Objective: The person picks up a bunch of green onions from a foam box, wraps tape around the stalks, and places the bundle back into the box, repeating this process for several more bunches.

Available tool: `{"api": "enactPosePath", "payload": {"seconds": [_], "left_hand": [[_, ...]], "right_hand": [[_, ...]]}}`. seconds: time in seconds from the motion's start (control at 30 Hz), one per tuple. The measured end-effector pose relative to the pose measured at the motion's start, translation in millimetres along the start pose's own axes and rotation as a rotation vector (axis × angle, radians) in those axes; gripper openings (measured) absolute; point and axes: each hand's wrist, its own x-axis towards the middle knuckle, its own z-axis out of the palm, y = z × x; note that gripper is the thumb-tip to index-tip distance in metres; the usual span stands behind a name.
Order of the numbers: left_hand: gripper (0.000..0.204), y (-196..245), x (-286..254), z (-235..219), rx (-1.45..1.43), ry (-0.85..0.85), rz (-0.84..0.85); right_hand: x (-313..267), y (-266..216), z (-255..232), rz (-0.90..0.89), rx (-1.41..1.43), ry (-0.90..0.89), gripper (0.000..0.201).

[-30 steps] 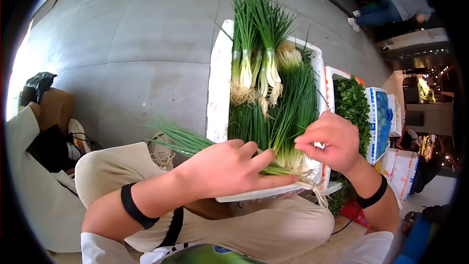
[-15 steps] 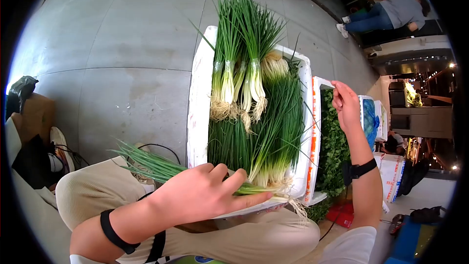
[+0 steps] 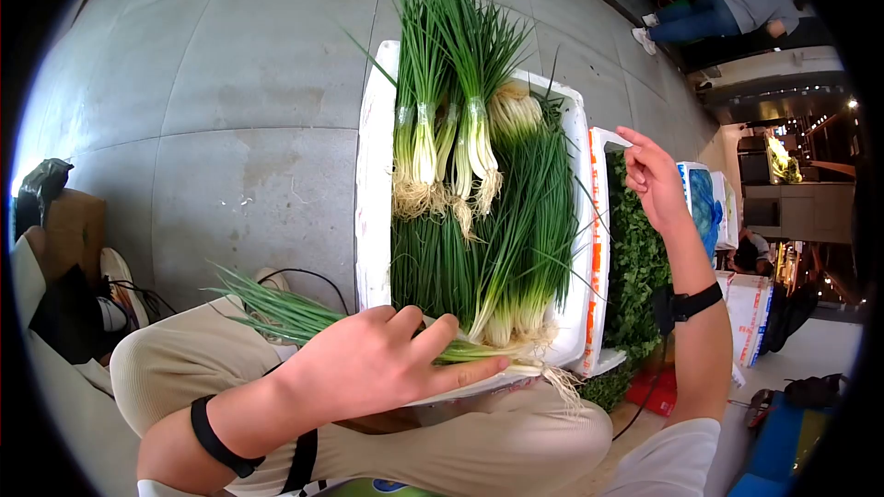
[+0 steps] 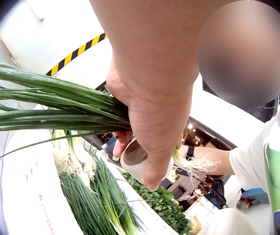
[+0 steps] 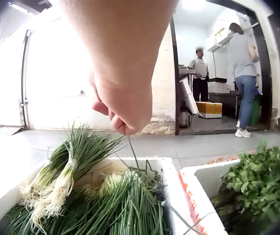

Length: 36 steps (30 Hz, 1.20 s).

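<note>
In the head view my left hand grips a small bunch of scallions over the near edge of a white foam box. The green leaves stick out to the left and the stringy white roots to the right. The left wrist view shows fingers curled round the stalks, with leaves on one side and roots on the other. My right hand is raised above a neighbouring box of leafy greens, fingers loosely bent, with nothing seen in it.
Taped scallion bunches lie on loose scallions in the foam box. More boxes stand to the right. A cardboard box sits at far left. In the right wrist view, two people stand by a doorway.
My right hand has moved from beside the scallion roots, away and up to the right over the leafy greens. The left hand keeps its hold on the scallions. The view has shifted slightly.
</note>
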Motion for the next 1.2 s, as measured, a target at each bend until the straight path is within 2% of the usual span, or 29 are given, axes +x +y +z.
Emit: {"api": "enactPosePath", "payload": {"seconds": [0.17, 0.23, 0.3, 0.37, 0.43, 0.5, 0.57, 0.6, 0.63, 0.73, 0.83, 0.87, 1.03, 1.13, 1.2], "left_hand": [[0.082, -1.8, -2.7, -0.2, 0.025, -0.005, -0.013], [0.082, -3.6, -4.0, -0.8, 0.032, 0.000, -0.026], [0.082, -5.1, -3.7, -2.0, -0.018, -0.030, -0.046], [0.082, -8.4, -4.4, 1.5, -0.009, -0.035, -0.052], [0.076, -13.2, -4.3, 4.3, 0.017, 0.005, -0.027], [0.076, -16.3, -3.9, 4.1, 0.030, -0.014, -0.035], [0.076, -18.0, -4.5, 6.7, 0.002, -0.032, -0.056], [0.076, -18.9, -5.0, 7.8, 0.002, -0.044, -0.059], [0.076, -20.4, -4.9, 8.3, 0.003, -0.048, -0.064], [0.075, -22.2, -5.9, 7.8, 0.017, -0.070, -0.082], [0.083, -22.3, -6.5, 8.8, 0.038, -0.103, -0.105], [0.083, -22.3, -6.6, 9.7, 0.011, -0.097, -0.106], [0.082, -22.2, -6.1, 14.0, 0.016, -0.057, -0.092], [0.082, -20.3, -4.4, 11.3, 0.016, -0.077, -0.096], [0.067, -19.6, -3.7, 9.8, -0.004, -0.069, -0.084]], "right_hand": [[12.0, 1.6, -12.6, 0.084, -0.282, 0.013, 0.041], [23.4, 5.7, -11.0, 0.132, -0.251, 0.032, 0.042], [39.4, 15.8, -11.5, 0.262, -0.059, 0.036, 0.045], [64.0, 34.3, -16.4, 0.278, 0.058, 0.056, 0.046], [92.2, 49.9, -18.4, 0.409, 0.424, 0.084, 0.051], [121.3, 61.6, -17.7, 0.444, 0.511, 0.082, 0.054], [148.0, 74.2, -17.8, 0.511, 0.647, 0.179, 0.053], [163.0, 83.0, -22.0, 0.508, 0.719, 0.180, 0.042], [173.5, 86.7, -22.8, 0.511, 0.721, 0.175, 0.042], [196.0, 94.3, -21.4, 0.545, 0.859, 0.230, 0.007], [205.1, 98.9, -22.6, 0.506, 0.990, 0.216, 0.017], [207.9, 99.1, -23.9, 0.490, 1.008, 0.264, 0.021], [215.0, 99.6, -31.0, 0.455, 1.045, 0.299, 0.021], [216.7, 99.4, -41.4, 0.406, 1.168, 0.247, 0.020], [220.8, 99.2, -44.6, 0.413, 1.230, 0.305, 0.020]]}}
